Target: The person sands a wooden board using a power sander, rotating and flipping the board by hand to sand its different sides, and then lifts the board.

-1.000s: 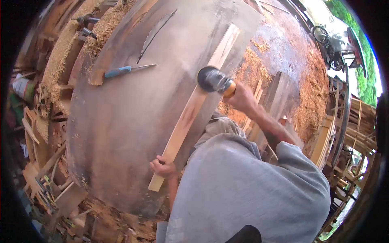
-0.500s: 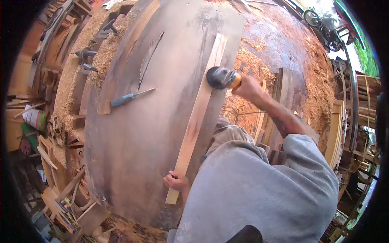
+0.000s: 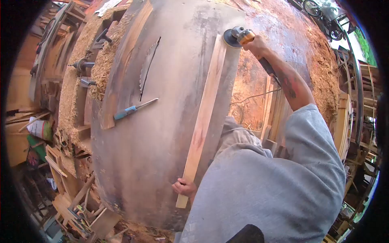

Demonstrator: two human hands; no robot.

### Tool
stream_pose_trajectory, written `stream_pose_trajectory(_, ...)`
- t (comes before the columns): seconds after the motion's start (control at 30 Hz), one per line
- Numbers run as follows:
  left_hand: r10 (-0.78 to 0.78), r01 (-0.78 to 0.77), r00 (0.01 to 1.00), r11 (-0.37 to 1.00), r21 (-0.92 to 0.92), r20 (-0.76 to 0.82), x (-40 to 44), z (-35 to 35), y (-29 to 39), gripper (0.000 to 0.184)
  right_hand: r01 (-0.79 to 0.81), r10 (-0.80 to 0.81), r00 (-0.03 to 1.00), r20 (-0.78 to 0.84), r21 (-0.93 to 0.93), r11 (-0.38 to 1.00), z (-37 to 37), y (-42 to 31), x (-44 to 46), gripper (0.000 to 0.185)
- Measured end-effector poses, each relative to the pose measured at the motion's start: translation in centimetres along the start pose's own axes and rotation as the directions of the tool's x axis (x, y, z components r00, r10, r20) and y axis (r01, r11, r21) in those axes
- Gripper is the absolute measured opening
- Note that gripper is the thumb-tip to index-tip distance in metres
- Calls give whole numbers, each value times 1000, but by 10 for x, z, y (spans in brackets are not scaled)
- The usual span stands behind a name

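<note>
A long, narrow wooden strip lies on the worn, dusty workbench top. My left hand is closed around the strip close to its near end. An orange-and-black angle grinder with a round disc is in my right hand, fingers wrapped round its body. The disc is at the far end of the strip, by its right edge; whether it touches the wood I cannot tell. Left of the strip lie a blue-handled screwdriver or chisel and a toothed saw blade.
A dark-streaked board lies along the bench's left side, beside heaped wood shavings and metal tool parts. Scrap wood is piled at lower left. A cord trails from the grinder. A motorcycle stands far right.
My right hand has moved the grinder from partway down the strip to its far end. My left hand keeps hold near the near end; the whole view has shifted slightly.
</note>
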State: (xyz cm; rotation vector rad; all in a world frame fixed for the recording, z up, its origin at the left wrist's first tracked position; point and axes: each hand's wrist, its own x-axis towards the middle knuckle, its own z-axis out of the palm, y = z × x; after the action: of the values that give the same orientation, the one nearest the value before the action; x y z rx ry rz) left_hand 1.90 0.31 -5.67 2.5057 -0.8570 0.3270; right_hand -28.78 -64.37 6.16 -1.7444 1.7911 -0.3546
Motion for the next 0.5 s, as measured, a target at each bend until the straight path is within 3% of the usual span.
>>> stream_pose_trajectory(0.03, -8, 8, 1000, 1000, 9, 1, 1, -1, 1, 38, -69, 71, 997, 14, -110, 992, -4, -7, 3, 43)
stream_pose_trajectory(0.07, -7, 7, 1000, 1000, 15, -4, 1, -2, 2, 38, -65, 67, 998, 19, -104, 993, -1, -15, 4, 43)
stream_pose_trajectory(0.13, -24, 23, 998, 999, 26, 66, 1, -7, 3, 39, -11, 10, 1000, -7, -90, 996, 7, -31, -5, 44)
stream_pose_trajectory(0.3, -25, 25, 999, 1000, 0, 45, 3, -5, 4, 36, 95, -88, 995, 56, -125, 988, 23, -39, -41, 46)
stream_pose_trajectory(0.5, -96, 94, 992, 995, 25, 84, 2, -8, 9, 30, 204, -160, 963, 215, -205, 957, 61, -80, -184, 46)
